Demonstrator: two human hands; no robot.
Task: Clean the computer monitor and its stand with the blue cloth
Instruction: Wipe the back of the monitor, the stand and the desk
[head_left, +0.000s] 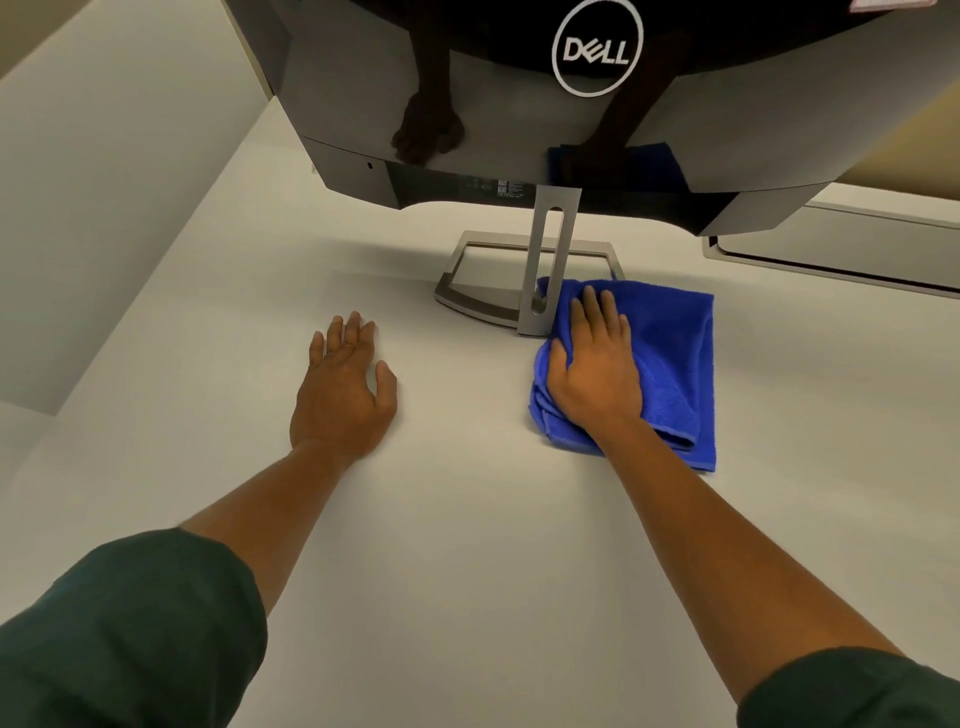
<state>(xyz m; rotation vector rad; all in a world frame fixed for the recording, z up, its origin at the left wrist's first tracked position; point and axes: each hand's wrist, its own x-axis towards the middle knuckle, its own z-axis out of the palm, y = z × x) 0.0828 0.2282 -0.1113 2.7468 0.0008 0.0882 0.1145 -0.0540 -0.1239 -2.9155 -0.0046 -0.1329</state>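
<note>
Monitor (519, 104): upper part cut off by the frame edge at 12 o'clock. Stand (545, 270): base corner at 3 o'clock hidden under blue cloth (670, 353). Label print (506, 187) on the monitor's underside: too small to read. Pale unit (841, 249) at 2 o'clock: cut off, identity unclear.

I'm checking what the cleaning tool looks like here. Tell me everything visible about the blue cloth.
The blue cloth is a bright blue, fuzzy, towel-like fabric with a stitched hem, folded into layers in a rough rectangle. It lies flat on the white table, its far left corner against the foot of the monitor stand. The right hand lies palm down on its left part, fingers straight. Its reflection shows in the monitor above.
</note>
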